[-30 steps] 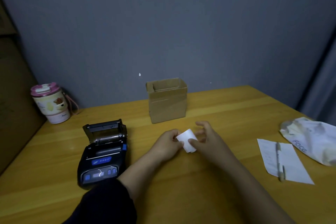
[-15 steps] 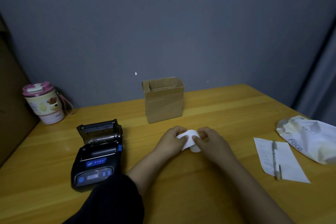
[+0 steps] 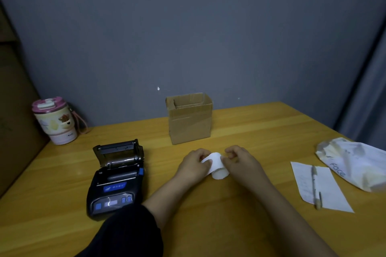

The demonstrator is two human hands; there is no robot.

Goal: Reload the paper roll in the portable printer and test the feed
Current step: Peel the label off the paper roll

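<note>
A small white paper roll (image 3: 217,166) is held just above the wooden table, between both hands. My left hand (image 3: 194,165) pinches its loose end on the left side. My right hand (image 3: 240,161) grips the roll from the right with thumb and fingers. The black portable printer (image 3: 117,181) lies to the left of my hands, with its lid (image 3: 119,149) swung open and upright and the roller showing. Its paper bay is mostly hidden behind the front edge.
An open cardboard box (image 3: 189,118) stands behind my hands. A pink-lidded cup (image 3: 55,120) sits at the back left. On the right lie a paper slip (image 3: 319,186) with a pen (image 3: 315,186) on it and a crumpled white bag (image 3: 355,162).
My hands have closed in on the roll from both sides, and the roll has turned so its end face points toward me. The printer has not moved.
</note>
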